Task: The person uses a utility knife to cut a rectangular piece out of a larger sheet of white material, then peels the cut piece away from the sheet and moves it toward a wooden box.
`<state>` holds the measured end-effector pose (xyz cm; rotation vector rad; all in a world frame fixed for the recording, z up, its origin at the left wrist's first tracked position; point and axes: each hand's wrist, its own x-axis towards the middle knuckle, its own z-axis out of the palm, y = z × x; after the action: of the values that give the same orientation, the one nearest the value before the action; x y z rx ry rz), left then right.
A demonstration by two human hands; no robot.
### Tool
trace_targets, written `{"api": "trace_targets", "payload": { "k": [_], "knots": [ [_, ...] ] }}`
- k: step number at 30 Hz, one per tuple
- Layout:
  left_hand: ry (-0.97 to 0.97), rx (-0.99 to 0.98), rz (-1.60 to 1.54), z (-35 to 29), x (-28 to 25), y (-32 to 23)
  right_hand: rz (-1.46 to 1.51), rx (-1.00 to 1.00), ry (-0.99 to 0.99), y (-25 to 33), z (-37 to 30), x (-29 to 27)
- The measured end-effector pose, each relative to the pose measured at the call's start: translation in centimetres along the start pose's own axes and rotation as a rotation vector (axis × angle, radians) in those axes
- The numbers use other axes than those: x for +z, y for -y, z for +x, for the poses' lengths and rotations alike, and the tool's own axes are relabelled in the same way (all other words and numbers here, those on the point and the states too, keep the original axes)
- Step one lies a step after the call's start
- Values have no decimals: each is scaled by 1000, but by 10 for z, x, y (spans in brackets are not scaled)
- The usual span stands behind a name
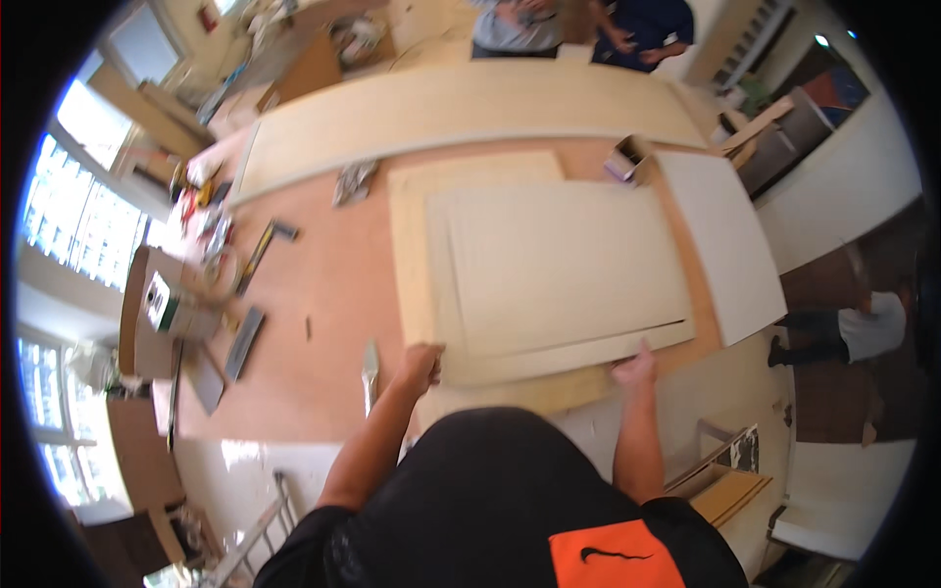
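Observation:
A cream rectangular panel [569, 260] lies on a slightly larger pale board [510, 369], whose border shows at its left and near sides. Under both is another yellowish board [410, 220] on the reddish-brown worktable. My left hand [422, 366] is closed at the near left corner of the pale board. At the near edge, toward the right, my right hand [637, 366] grips the same board, thumb on top and fingers hidden beneath. A dark narrow gap runs along the panel's near right edge. Left of my left hand lies a putty knife [370, 377].
A long pale board [470, 103] spans the table's far side, and a white sheet [720, 245] lies at the right. Tools, tape and a metal can [176, 309] crowd the left. Two people stand beyond the table; another person [867, 323] is far right. A ladder [260, 534] stands near left.

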<state>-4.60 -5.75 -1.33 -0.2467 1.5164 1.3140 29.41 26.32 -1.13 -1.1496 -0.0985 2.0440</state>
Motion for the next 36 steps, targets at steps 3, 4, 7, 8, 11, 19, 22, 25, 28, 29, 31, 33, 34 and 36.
{"api": "trace_targets", "payload": {
  "k": [3, 4, 7, 8, 11, 19, 22, 25, 28, 29, 31, 33, 34, 36],
  "knots": [
    [71, 125, 93, -33, 30, -27, 15, 11, 34, -6, 5, 7],
    [78, 127, 57, -43, 40, -34, 26, -12, 34, -1, 10, -2],
    [106, 161, 23, -41, 43, -38, 184, 104, -36, -3, 19, -19],
    [122, 178, 44, -41, 47, -42, 142, 125, 31, -11, 16, -25],
    [127, 164, 52, -54, 55, -50, 67, 273, 179, -53, -12, -16],
    [206, 72, -272, -40, 61, -26, -60, 437, 360, -120, -76, 27],
    [86, 91, -80, -36, 57, -14, -181, 380, 265, -128, -87, 32],
    [-30, 279, 326, 1, 45, 11, -176, 430, 267, -128, -61, 19],
    [-155, 327, 591, -5, 55, -8, -145, 403, 287, -128, -45, 23],
    [-144, 282, 533, -11, 61, -13, -214, 355, 216, -126, -56, 37],
    [-18, 243, 174, -15, 64, -17, -267, 363, 218, -122, -70, 47],
    [75, 156, 11, -25, 69, -26, -263, 384, 201, -123, -67, 34],
    [163, 92, -154, -32, 70, -30, -257, 400, 208, -124, -69, 29],
    [235, 66, -241, -47, 73, -33, -264, 476, 248, -126, -78, 25]
  ]
}}
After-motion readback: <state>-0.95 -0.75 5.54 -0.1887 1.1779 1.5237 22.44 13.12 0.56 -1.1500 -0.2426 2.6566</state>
